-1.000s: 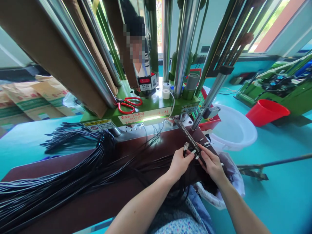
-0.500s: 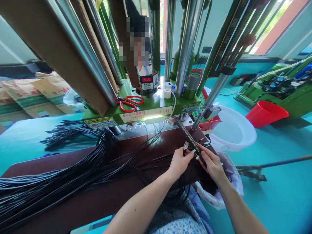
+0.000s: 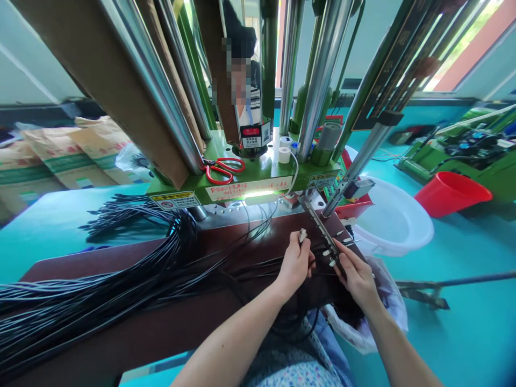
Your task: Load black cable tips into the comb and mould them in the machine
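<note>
My left hand is closed around black cables, and their small silvery connector ends poke out above the fist. My right hand grips the near end of a long, narrow metal bar with a row of notches. That bar slants away toward the machine's base. Two pale connectors sit at its near end, just left of my right fingers. A gap separates my left hand from the bar. Loose black cables run across the brown tabletop under my left wrist.
A green press with steel columns stands ahead, red-handled scissors on its ledge. A thick cable bundle covers the table's left. On the right are a lined bin, a white tub and a red bucket.
My left hand has pulled back leftward from the bar, still holding the cable ends. My right hand stays on the bar. The view has shifted slightly.
</note>
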Tool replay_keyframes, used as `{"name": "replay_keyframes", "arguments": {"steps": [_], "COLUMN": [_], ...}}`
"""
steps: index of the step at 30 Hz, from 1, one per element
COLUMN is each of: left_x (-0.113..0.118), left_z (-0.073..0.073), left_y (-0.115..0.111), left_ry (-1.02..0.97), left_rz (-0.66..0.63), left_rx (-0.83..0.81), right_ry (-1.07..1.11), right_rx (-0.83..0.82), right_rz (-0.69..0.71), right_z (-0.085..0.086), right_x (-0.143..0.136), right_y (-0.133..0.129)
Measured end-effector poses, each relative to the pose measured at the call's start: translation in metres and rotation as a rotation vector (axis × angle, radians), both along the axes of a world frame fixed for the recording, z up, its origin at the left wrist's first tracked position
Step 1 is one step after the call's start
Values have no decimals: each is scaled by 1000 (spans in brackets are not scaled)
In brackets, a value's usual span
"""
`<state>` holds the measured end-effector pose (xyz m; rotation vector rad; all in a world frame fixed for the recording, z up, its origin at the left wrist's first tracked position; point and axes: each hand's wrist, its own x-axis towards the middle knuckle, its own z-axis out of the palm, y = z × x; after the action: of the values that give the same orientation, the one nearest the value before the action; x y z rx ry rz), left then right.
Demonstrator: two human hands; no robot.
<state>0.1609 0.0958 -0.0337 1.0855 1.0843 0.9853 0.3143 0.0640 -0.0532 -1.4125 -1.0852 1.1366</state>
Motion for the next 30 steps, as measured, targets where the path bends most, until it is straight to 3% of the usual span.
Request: {"name": "replay_keyframes", "arguments": {"steps": [3,8,12,21,26,30], "left_x": [-2,-1,0,0,1,-3], "left_z": [-1,5,7,6,3,-2], "left_y": [2,0,0,2,1,4], "left_ry": [54,-185,-245,-232,-209,-74], "left_rz": [41,-140,-128,-103,-76,-42], "left_rx": [41,-241,-334,-319,-296,-106], "right_ry": [26,32,59,-16,-306,-318], "right_rx": [-32,-50,-65,-23,180,170], "right_rz": [-56,-23,16,72,207,213], "right_z": [4,5,5,4,-8,-11], "right_x": [-3,-2,0,1,7,7], "right_y": [0,-1,-1,-2,0,2]}}
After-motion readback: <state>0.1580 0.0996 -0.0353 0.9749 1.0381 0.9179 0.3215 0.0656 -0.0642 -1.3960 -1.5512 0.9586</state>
